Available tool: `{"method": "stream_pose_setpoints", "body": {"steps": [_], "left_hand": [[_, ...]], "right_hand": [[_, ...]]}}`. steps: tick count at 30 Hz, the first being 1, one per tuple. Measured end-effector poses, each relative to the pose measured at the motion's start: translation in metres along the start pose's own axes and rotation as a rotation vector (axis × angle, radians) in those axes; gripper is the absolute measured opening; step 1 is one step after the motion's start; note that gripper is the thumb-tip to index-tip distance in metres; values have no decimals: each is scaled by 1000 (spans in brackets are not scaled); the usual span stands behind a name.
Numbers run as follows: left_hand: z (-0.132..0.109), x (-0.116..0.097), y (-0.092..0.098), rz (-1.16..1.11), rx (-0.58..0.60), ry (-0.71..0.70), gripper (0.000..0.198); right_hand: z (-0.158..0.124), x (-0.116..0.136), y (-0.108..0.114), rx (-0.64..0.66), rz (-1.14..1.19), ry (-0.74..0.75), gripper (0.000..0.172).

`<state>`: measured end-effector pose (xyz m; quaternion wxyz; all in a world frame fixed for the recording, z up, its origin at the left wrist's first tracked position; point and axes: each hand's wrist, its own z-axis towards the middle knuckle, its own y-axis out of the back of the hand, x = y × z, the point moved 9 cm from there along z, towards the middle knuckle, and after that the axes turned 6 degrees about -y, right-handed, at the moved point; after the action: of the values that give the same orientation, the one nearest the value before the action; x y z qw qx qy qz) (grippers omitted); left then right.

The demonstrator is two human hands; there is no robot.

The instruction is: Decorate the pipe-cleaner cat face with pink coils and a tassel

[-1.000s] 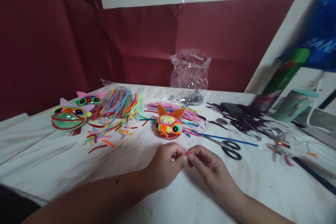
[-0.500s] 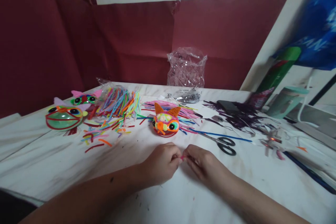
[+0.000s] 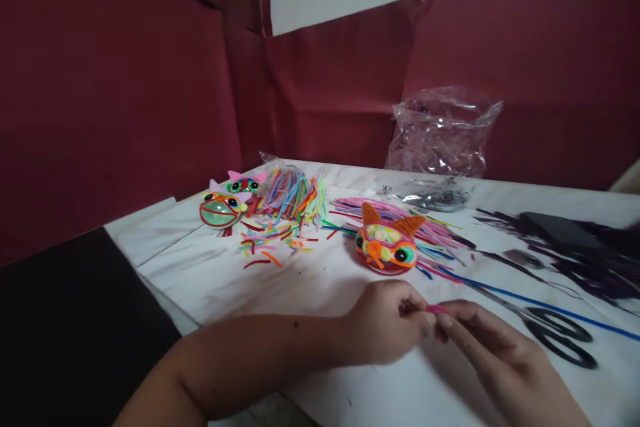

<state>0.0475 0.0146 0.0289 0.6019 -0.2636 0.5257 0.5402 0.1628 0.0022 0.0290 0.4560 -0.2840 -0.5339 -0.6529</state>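
Observation:
A short piece of pink pipe cleaner (image 3: 438,309) spans the small gap between my hands. My left hand (image 3: 387,322) is closed, pinching one end of it between thumb and forefinger. On the other end the fingertips of my right hand (image 3: 493,347) are pressed together. Just beyond my left hand sits a cat-like face ornament (image 3: 387,247) with orange ears, black eyes and a red rim. Black-handled scissors (image 3: 560,333) lie to the right, beside my right hand. A long blue pipe cleaner (image 3: 540,305) crosses over their blades.
Two more face ornaments, one green (image 3: 219,213) and one with pink ears (image 3: 245,185), stand at the left. Colourful pipe cleaners (image 3: 295,197) and cut scraps (image 3: 265,240) lie near them. Behind are a clear plastic bag (image 3: 445,140) and, rightward, dark purple strands (image 3: 590,260).
The view has turned left, so everything sits farther right in the picture. My hands still hold the pink piece, of which more shows now. The right-hand fingers are straighter.

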Motion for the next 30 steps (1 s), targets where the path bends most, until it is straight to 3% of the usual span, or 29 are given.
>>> {"method": "stream_pose_setpoints", "body": {"steps": [3, 8, 11, 19, 21, 24, 27, 30], "left_hand": [[5, 8, -2, 31, 83, 40, 8], [12, -4, 0, 142, 133, -69, 11], [11, -14, 0, 205, 163, -123, 13], [10, -32, 2, 348, 199, -268, 9], [14, -39, 11, 358, 159, -325, 10], [26, -41, 43, 276, -27, -335, 11], [38, -32, 71, 151, -176, -291, 12], [44, -24, 81, 95, -217, -274, 12]], "right_hand": [[1, 14, -1, 33, -87, 59, 23], [3, 19, -4, 118, -228, 129, 19], [2, 17, -6, 160, -176, 87, 21], [2, 19, -5, 98, -91, 46, 23], [4, 12, -8, 103, -47, 1, 21], [4, 8, -25, 167, -59, -19, 18], [-5, 24, -60, 307, -183, 155, 12], [-16, 40, -85, 336, -378, 376, 17]]}}
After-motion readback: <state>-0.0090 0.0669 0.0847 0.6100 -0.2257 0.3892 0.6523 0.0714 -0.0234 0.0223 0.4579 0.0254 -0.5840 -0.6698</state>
